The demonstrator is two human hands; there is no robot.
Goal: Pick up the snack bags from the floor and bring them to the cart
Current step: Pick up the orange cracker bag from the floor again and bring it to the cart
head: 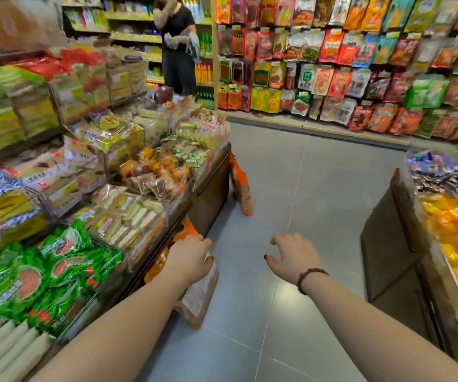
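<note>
Aisle contents, placed against the wooden display stand (211,188):

- Orange snack bag (201,295), partly clear-fronted: hangs upright just beside the stand's near lower corner. Its bottom edge is close to the grey tiled floor (291,188); contact with the tiles cannot be told
- More orange wrapping (186,232): pressed against the stand's side behind the hand. Whether it is a separate bag cannot be told
- Left hand (192,257): at the stand's front edge, fingers curled over the top of the orange snack bag and gripping it
- Right hand (291,256): out from the stand over open floor, well apart from the left hand. The fingers are spread and loosely bent and hold nothing; a dark bead bracelet (309,279) is on the wrist
- Second orange snack bag (241,188): stands on the floor and leans against the stand's far end panel, beyond the held bag
- Green packets (29,277) with a red picture: lie on the stand's near tier
- Clear-wrapped pastries (128,213): stacked on the stand's middle tiers. The upper tiers are blurred
- Low bin (387,244) of yellow-orange wrapped sweets: across the aisle from the stand
- Wall of hanging snack packets (360,64): past the stand's far end
- Person in dark clothing (178,51): stands behind the stand's far end, by the shelves
</note>
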